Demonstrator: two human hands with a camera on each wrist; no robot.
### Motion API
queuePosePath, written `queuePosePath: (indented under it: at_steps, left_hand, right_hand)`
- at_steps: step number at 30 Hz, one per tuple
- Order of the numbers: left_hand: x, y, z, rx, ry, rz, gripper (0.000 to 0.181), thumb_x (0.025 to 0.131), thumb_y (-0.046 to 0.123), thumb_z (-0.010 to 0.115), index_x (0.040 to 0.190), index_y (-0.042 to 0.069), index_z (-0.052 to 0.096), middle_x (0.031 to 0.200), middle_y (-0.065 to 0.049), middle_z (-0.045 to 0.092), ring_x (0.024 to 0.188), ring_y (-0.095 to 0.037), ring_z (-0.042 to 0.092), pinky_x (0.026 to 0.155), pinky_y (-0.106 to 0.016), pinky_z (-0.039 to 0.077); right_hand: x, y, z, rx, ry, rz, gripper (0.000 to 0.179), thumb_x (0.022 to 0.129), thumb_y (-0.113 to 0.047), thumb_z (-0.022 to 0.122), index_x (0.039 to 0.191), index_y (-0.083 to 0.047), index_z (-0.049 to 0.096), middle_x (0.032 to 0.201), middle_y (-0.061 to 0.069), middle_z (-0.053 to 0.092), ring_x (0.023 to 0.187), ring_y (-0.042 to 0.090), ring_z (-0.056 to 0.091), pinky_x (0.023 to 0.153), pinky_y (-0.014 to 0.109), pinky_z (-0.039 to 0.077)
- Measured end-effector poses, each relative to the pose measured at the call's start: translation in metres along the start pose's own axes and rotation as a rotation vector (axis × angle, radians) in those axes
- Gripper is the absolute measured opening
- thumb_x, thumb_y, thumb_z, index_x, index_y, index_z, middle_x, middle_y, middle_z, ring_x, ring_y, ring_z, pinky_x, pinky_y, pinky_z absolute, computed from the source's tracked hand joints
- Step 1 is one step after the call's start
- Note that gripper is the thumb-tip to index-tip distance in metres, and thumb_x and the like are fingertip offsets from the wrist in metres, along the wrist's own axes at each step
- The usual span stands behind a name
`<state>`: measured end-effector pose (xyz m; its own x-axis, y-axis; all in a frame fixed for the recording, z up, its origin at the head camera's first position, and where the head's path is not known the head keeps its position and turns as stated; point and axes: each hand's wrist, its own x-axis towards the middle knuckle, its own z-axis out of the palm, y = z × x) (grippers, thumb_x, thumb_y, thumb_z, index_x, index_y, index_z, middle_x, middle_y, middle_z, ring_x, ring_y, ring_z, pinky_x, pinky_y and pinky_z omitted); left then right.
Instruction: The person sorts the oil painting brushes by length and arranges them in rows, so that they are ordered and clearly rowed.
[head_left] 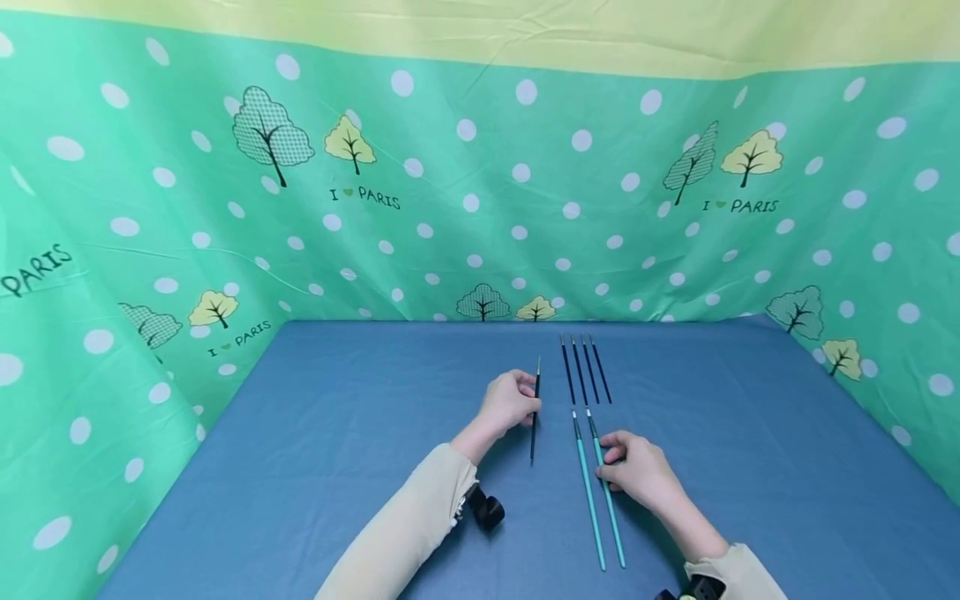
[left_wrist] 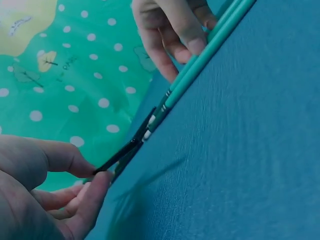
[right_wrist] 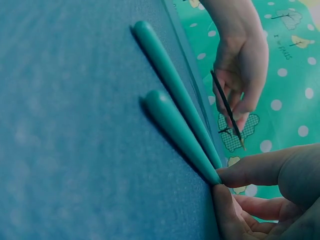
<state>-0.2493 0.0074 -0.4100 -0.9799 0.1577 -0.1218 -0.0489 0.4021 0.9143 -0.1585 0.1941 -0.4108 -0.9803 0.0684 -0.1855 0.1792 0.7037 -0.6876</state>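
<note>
Between thumb and fingers, my left hand [head_left: 508, 400] pinches a thin black paintbrush [head_left: 533, 437], its bristle tip pointing toward the back of the table. In the left wrist view this brush [left_wrist: 116, 154] is tilted, with a shadow on the cloth beside it. My right hand [head_left: 637, 468] pinches the handle of the right-hand teal paintbrush [head_left: 612, 521], which lies along the table. Just left of it lies a second teal paintbrush [head_left: 588, 492], roughly parallel. In the right wrist view my right thumb and finger meet at the nearer teal handle [right_wrist: 175, 132].
Several black paintbrushes [head_left: 580, 371] lie in a row behind the teal ones, tips toward the back. A blue cloth [head_left: 337, 442] covers the table. Green dotted curtain [head_left: 442, 250] hangs round its back and sides. Each wrist wears a black camera [head_left: 486, 508].
</note>
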Motion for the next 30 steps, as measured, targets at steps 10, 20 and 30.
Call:
queuePosePath:
  at_steps: [10, 20, 30]
  left_hand:
    - [0.032, 0.005, 0.006, 0.015, 0.077, -0.013, 0.036, 0.080, 0.001, 0.064, 0.114, 0.006, 0.057, 0.084, -0.003, 0.056, 0.055, -0.015, 0.058, 0.046, -0.023, 0.054]
    - [0.060, 0.003, 0.017, -0.125, 0.114, -0.067, 0.035, 0.083, 0.002, 0.061, 0.117, 0.006, 0.055, 0.092, -0.007, 0.058, 0.063, -0.016, 0.060, 0.049, -0.023, 0.056]
    - [0.077, 0.008, 0.031, -0.110, 0.145, -0.109, 0.035, 0.084, 0.002, 0.060, 0.118, 0.004, 0.055, 0.098, -0.009, 0.060, 0.065, -0.016, 0.062, 0.049, -0.022, 0.055]
  right_hand:
    - [0.000, 0.001, 0.001, 0.016, 0.011, -0.044, 0.040, 0.075, -0.003, 0.070, 0.112, 0.003, 0.056, 0.080, 0.007, 0.056, 0.056, 0.013, 0.056, 0.050, 0.028, 0.052]
    - [0.001, 0.000, 0.003, 0.017, 0.021, -0.030, 0.040, 0.074, -0.003, 0.070, 0.111, 0.003, 0.056, 0.079, 0.007, 0.056, 0.056, 0.013, 0.056, 0.049, 0.027, 0.052]
    - [0.000, 0.001, 0.002, 0.025, 0.024, -0.022, 0.040, 0.074, -0.003, 0.069, 0.111, 0.003, 0.056, 0.079, 0.007, 0.056, 0.056, 0.012, 0.056, 0.050, 0.027, 0.052]
